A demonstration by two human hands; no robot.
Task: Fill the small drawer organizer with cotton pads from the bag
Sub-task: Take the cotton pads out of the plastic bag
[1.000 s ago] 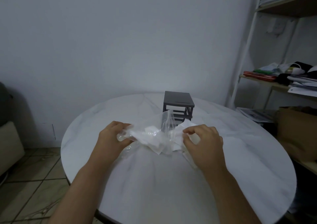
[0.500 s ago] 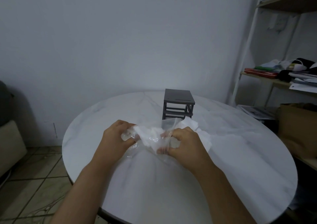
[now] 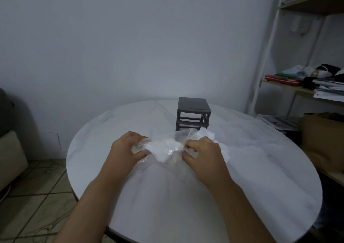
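A clear plastic bag (image 3: 167, 149) with white cotton pads (image 3: 163, 146) inside lies on the round white marble table (image 3: 260, 168). My left hand (image 3: 126, 149) grips the bag's left end. My right hand (image 3: 202, 153) pinches the bag's right side, fingers curled into the plastic. More white pads (image 3: 210, 135) show beyond my right hand. The small dark grey drawer organizer (image 3: 193, 114) stands just behind the bag, its frame showing open slots; I cannot tell what is inside.
A shelf unit (image 3: 301, 86) with books and papers stands at the right, a brown cardboard box (image 3: 323, 136) below it. A beige seat (image 3: 9, 157) is at the far left. Tiled floor (image 3: 37, 196) lies left of the table.
My right hand moved left onto the bag and closer to my left hand, then shifted slightly right. The bag's raised flap has dropped and the plastic is bunched between both hands.
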